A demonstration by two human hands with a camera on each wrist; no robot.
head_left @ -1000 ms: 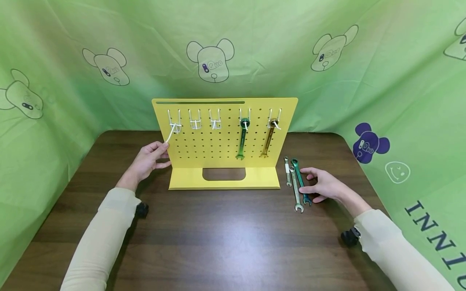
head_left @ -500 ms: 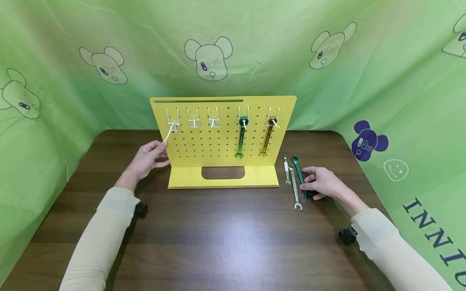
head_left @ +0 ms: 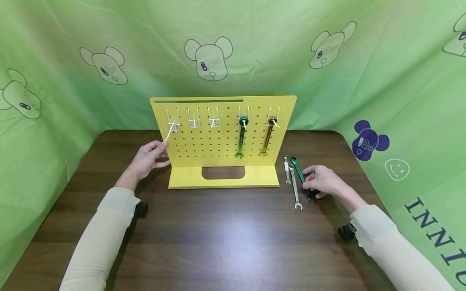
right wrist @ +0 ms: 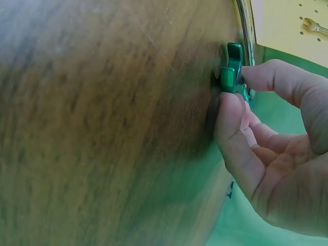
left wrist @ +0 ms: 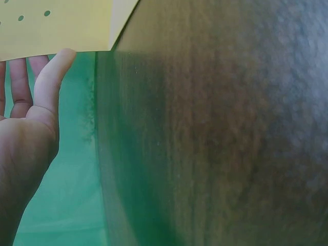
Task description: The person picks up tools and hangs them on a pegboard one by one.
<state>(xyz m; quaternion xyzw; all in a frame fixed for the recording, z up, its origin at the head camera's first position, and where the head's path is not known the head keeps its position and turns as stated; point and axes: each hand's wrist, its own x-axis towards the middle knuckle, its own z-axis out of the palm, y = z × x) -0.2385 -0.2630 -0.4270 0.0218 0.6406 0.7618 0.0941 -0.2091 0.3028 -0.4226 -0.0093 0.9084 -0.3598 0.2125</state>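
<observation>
My left hand [head_left: 147, 159] holds the left edge of a yellow pegboard [head_left: 222, 145], thumb at the front and the other fingers partly hidden behind it; the left wrist view shows this hand [left wrist: 31, 128] at the board's edge. On the table to the right of the board, my right hand [head_left: 323, 180] pinches a dark green combination wrench [head_left: 297, 166] near its open end. In the right wrist view, thumb and fingers lie on either side of the green wrench [right wrist: 229, 78]. Left of it lie a silver wrench [head_left: 295, 190] and a smaller silver wrench [head_left: 287, 171].
A green wrench [head_left: 241, 139] and a bronze-coloured wrench [head_left: 267, 140] hang from the board's two right hooks. Three white hooks, among them the middle one [head_left: 214, 122], carry nothing. Green printed cloth [head_left: 255, 52] surrounds the brown wooden table [head_left: 218, 238].
My right hand has closed on the green wrench, whose open end has shifted slightly right, away from the silver ones. The left hand stays on the board. The head view shifted a little.
</observation>
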